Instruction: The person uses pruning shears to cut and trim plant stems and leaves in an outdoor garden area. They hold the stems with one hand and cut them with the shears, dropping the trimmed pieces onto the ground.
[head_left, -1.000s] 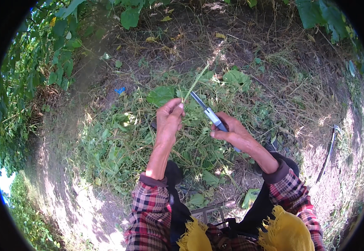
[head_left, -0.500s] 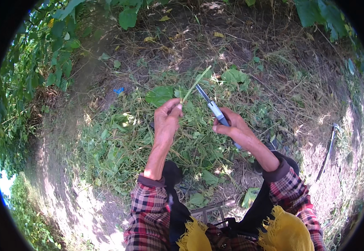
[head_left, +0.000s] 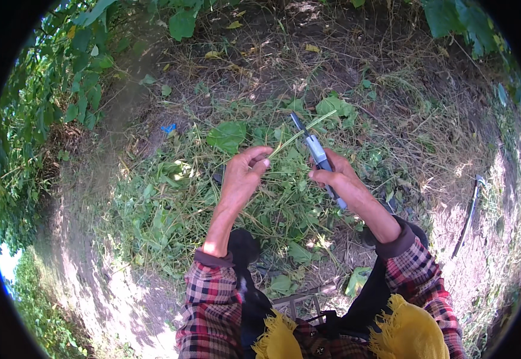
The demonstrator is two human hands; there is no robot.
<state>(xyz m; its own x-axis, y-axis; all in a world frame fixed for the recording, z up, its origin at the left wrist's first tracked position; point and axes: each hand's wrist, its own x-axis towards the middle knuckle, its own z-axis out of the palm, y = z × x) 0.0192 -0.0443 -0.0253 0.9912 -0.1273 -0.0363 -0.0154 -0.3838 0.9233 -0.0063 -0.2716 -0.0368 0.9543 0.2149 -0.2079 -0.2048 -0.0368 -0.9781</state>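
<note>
My left hand (head_left: 242, 176) pinches a few thin green stems (head_left: 317, 121) between thumb and fingertips. They slant up to the right, and their upper part crosses the front of a slim black-and-grey hand tool (head_left: 315, 149). Wrapped round that tool is my right hand (head_left: 339, 176), with the tool's dark narrow tip pointing up and away to the left. Whether the tip grips the stems I cannot tell; its exact kind is unclear too. Below both hands spreads a heap of cut greenery (head_left: 272, 209), with a broad green leaf (head_left: 227, 136) near my left fingertips.
A long thin dark tool (head_left: 467, 218) lies on the soil at the right. A small blue scrap (head_left: 169, 128) rests left of the heap. Leafy plants (head_left: 51, 113) hang along the left side. Between my legs is a metal frame (head_left: 299, 305), with yellow fringed cloth (head_left: 410, 329) close by.
The stems have swung from nearly upright to slanting right, now across the tool's front. My left hand has shifted slightly right; the tool has turned a little more upright.
</note>
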